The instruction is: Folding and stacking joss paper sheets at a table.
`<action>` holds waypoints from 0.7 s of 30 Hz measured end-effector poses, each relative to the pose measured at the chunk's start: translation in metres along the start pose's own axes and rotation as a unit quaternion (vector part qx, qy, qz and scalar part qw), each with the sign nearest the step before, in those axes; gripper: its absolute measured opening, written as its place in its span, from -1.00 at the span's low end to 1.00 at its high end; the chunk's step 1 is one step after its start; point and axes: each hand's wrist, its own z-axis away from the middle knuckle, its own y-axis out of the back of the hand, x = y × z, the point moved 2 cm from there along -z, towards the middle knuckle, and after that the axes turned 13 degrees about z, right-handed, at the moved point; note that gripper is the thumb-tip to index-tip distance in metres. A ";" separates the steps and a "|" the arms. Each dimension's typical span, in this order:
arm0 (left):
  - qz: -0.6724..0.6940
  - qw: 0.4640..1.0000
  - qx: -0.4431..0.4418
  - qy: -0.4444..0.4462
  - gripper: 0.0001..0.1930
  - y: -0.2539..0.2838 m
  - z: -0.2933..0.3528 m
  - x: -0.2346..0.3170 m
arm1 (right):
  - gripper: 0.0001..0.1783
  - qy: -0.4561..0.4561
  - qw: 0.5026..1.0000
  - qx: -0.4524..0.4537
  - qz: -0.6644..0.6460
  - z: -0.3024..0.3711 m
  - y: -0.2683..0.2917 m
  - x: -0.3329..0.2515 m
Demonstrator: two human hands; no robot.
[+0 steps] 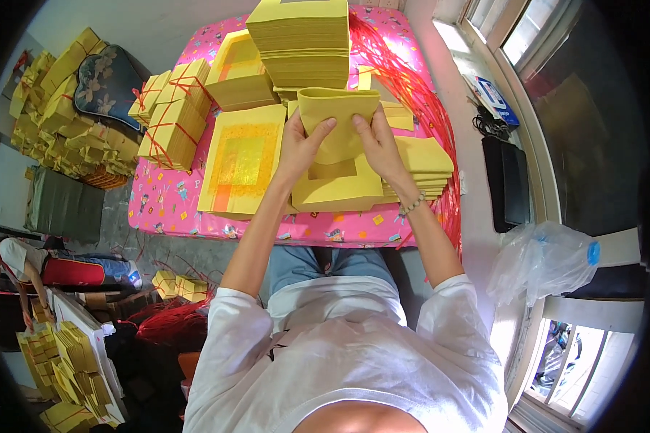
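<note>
Left hand [301, 146] and right hand [383, 148] grip a folded yellow sheet [338, 110], upper centre of frame; thumbs on near face, other fingers mostly hidden behind. Tall yellow stack [298, 54] just above, orange-printed stack [242, 162] to the left, red strips [404, 65] upper right, all on pink cover [183, 191].

tall yellow stack [300, 54] beyond left hand [301, 144], bare pink cover [172, 193] front-left
</note>
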 end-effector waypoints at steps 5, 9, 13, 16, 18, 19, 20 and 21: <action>-0.001 1.000 -0.004 -0.002 -0.67 -0.002 0.001 0.001 | -0.68 -0.005 1.000 -0.022 0.007 0.001 0.003 0.004; 0.004 1.000 -0.004 0.000 -0.68 -0.003 0.003 0.002 | -0.68 0.008 1.000 -0.011 0.003 0.004 0.002 0.010; 0.004 1.000 -0.007 -0.005 -0.70 0.000 0.001 0.002 | -0.73 -0.005 1.000 -0.001 -0.009 -0.001 0.004 0.013; 0.001 1.000 0.001 0.012 -0.70 -0.004 0.002 0.006 | -0.76 -0.016 1.000 0.013 -0.023 -0.002 0.006 0.007; -0.001 1.000 0.008 0.027 -0.70 -0.009 0.003 0.014 | -0.77 -0.013 0.999 0.026 -0.029 -0.002 0.009 0.001; -0.006 0.999 0.005 0.034 -0.69 -0.011 0.005 0.019 | -0.77 -0.023 0.999 0.018 -0.031 -0.002 0.012 -0.003; -0.010 0.999 0.002 0.041 -0.68 -0.014 0.007 0.023 | -0.77 -0.033 0.999 0.010 -0.033 -0.002 0.014 -0.008; -0.010 0.999 0.002 0.044 -0.68 -0.016 0.008 0.027 | -0.77 -0.035 0.999 0.011 -0.034 0.000 0.017 -0.013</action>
